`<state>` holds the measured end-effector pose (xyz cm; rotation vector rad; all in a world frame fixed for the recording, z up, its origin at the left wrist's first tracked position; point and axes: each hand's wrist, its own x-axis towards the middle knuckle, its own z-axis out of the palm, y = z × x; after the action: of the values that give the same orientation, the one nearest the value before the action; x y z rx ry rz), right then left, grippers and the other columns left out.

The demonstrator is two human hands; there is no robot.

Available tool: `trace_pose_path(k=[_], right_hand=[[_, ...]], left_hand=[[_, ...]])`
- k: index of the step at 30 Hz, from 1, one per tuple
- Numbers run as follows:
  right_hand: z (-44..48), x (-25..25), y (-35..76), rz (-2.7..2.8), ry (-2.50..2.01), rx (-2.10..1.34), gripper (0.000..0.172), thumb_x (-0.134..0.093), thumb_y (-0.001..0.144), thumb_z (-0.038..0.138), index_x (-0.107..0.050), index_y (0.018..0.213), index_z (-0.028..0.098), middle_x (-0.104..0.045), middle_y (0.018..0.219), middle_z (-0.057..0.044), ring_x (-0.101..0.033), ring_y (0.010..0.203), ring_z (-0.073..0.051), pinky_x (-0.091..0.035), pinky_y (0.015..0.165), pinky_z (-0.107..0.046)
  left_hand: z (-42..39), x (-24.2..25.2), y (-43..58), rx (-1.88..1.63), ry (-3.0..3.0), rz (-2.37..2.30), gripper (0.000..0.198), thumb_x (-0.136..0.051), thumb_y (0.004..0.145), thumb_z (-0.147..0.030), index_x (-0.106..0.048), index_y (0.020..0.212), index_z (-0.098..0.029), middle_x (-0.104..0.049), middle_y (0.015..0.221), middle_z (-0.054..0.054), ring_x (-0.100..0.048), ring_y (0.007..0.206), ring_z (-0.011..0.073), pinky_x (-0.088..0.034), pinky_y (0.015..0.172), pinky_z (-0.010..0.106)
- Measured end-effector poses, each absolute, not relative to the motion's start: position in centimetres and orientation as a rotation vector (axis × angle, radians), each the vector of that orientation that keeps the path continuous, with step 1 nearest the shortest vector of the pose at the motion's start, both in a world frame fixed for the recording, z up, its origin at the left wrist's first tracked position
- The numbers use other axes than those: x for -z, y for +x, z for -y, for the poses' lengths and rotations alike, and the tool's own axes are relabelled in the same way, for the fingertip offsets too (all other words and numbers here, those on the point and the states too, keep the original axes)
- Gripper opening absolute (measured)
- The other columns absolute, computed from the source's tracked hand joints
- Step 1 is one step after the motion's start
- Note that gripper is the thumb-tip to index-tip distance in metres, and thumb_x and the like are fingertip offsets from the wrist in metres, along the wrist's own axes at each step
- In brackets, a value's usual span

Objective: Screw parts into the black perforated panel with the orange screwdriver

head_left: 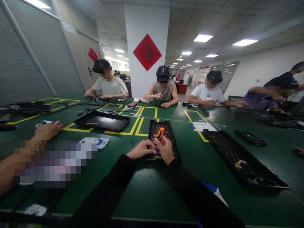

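- A person in black sleeves leans over a green table [142, 196], both hands at work above a black plastic tray [170, 130] set straight ahead at the near side.
- The right hand [165, 148] is closed around an orange-handled tool [161, 132], its bright end tipped up and away over the tray.
- The left hand [142, 149] meets it from the left, thumb and fingers drawn together near the tool's lower end; from where I stand, I cannot tell whether they grip anything.
- The step in hand looks like close two-handed work at the tray's near end; the next move would seem to call for a firm right grip, with the left fingertips kept clear of the tool's lower end, which is hidden.
- A long black casing [228, 152] lies well to the right, a shallow black tray [109, 122] to the far left, beside yellow tape [118, 133].
- A neighbour's hand [50, 129] rests at left; across the table, a headset-wearing co-worker [163, 90] sits before a pillar.
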<state>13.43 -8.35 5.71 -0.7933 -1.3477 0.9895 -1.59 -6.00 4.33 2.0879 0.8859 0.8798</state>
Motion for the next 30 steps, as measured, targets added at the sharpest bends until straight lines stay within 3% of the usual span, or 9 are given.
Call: trace_pose_path(k=[7, 20, 30], right_hand=[[8.28, -5.52, 13.46, 1.368, -0.796, -1.001, 0.030, -0.056, 0.076, 0.033, -0.059, 0.101, 0.016, -0.063, 0.076, -0.003, -0.056, 0.059, -0.011, -0.046, 0.054, -0.022], [8.23, -5.39, 13.31, 1.400, -0.744, -1.048, 0.032, -0.057, 0.075, 0.033, -0.057, 0.102, 0.015, -0.063, 0.080, -0.004, -0.057, 0.065, -0.012, -0.047, 0.057, -0.023], [8.38, -5.54, 13.35, 1.419, -0.745, -1.044, 0.028, -0.057, 0.074, 0.033, -0.057, 0.096, 0.015, -0.058, 0.071, 0.000, -0.051, 0.056, -0.009, -0.044, 0.053, -0.021]], left_hand=[[5.96, -4.77, -2.10, -0.821, 2.135, -0.776, 0.025, -0.062, 0.070, -0.038, -0.066, 0.078, -0.015, -0.063, 0.083, 0.005, -0.056, 0.082, 0.0146, -0.040, 0.081, 0.027], [6.02, -4.52, -1.72, -0.852, 2.121, -0.847, 0.026, -0.064, 0.067, -0.038, -0.058, 0.066, -0.012, -0.062, 0.077, 0.003, -0.054, 0.079, 0.0146, -0.040, 0.079, 0.027], [5.81, -4.07, -1.63, -0.875, 2.121, -0.882, 0.027, -0.064, 0.066, -0.038, -0.057, 0.067, -0.013, -0.061, 0.075, 0.002, -0.054, 0.075, 0.0140, -0.040, 0.074, 0.026]])
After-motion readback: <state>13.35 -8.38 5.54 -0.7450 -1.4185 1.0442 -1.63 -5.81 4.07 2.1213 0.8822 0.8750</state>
